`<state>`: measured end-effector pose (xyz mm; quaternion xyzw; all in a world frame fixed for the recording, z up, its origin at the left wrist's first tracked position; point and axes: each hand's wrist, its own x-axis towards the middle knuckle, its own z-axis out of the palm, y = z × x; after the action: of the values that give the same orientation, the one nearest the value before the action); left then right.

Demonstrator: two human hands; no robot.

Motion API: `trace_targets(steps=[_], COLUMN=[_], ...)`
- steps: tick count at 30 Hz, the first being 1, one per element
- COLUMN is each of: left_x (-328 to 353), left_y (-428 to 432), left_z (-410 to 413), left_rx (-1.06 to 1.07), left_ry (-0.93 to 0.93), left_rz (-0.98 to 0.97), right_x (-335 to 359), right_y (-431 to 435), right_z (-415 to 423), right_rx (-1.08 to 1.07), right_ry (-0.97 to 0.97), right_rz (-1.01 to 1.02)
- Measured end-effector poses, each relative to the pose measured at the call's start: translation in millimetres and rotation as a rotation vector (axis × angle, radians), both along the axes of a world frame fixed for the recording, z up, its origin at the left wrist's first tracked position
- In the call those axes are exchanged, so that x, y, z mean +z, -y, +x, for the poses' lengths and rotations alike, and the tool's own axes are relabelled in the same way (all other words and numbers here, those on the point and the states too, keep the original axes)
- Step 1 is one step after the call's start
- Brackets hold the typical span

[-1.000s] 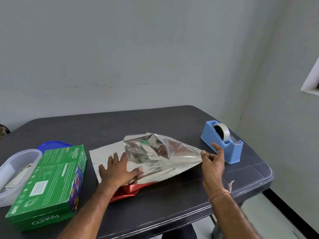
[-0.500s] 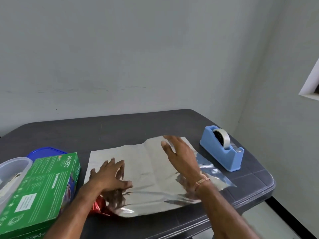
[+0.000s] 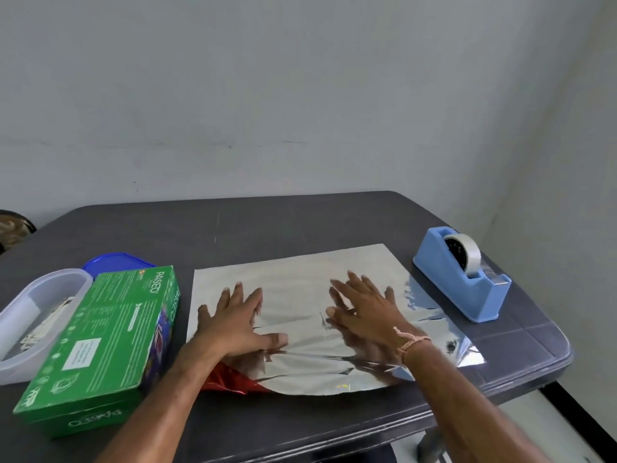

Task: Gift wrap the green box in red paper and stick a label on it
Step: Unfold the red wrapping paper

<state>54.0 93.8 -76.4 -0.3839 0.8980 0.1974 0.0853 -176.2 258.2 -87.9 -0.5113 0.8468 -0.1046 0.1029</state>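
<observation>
The paper point(image 3: 300, 279) lies spread on the table point(image 3: 267, 222), silver side up, with red showing at its near left corner. The left hand point(image 3: 233, 324) and the right hand point(image 3: 364, 315) press on it with straight fingers, grasping nothing. The green box point(image 3: 100, 335) lies just left of the paper, and a tape dispenser point(image 3: 464, 285) stands at the right.

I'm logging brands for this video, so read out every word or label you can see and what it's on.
"PASEO": top of the green cardboard box, by its far edge.
"PASEO": upside down on the box's near end.
White panel and fine print on the box top: too small to read.
Side lettering: too blurred.
</observation>
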Motion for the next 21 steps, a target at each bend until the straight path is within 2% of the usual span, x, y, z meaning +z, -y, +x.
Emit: trace_targets(steps=[3, 5, 9, 11, 14, 19, 21], left_x=[1, 4, 14, 20, 26, 29, 30], left_y=[1, -3, -9, -12, -20, -34, -38], left_z=[10, 13, 19, 27, 47, 72, 74], left_rx=[-0.02, -0.048, -0.113, -0.138, -0.164, -0.152, -0.133], left_ry=[-0.018, -0.001, 0.035, 0.028, 0.011, 0.001, -0.038], left_rz=[0.019, -0.03, -0.105, -0.071, -0.064, 0.013, -0.012], right_x=[0, 7, 25, 24, 9, -6, -4], right_y=[2, 11, 33, 37, 39, 37, 38], right_z=[2, 13, 53, 66, 68, 68, 72], right_rx=[-0.02, -0.014, 0.114, 0.144, 0.15, 0.11, 0.086], right_ry=[-0.022, -0.031, 0.086, 0.12, 0.044, 0.032, 0.03], right_rz=[0.014, -0.061, -0.19, -0.137, -0.027, -0.094, -0.094])
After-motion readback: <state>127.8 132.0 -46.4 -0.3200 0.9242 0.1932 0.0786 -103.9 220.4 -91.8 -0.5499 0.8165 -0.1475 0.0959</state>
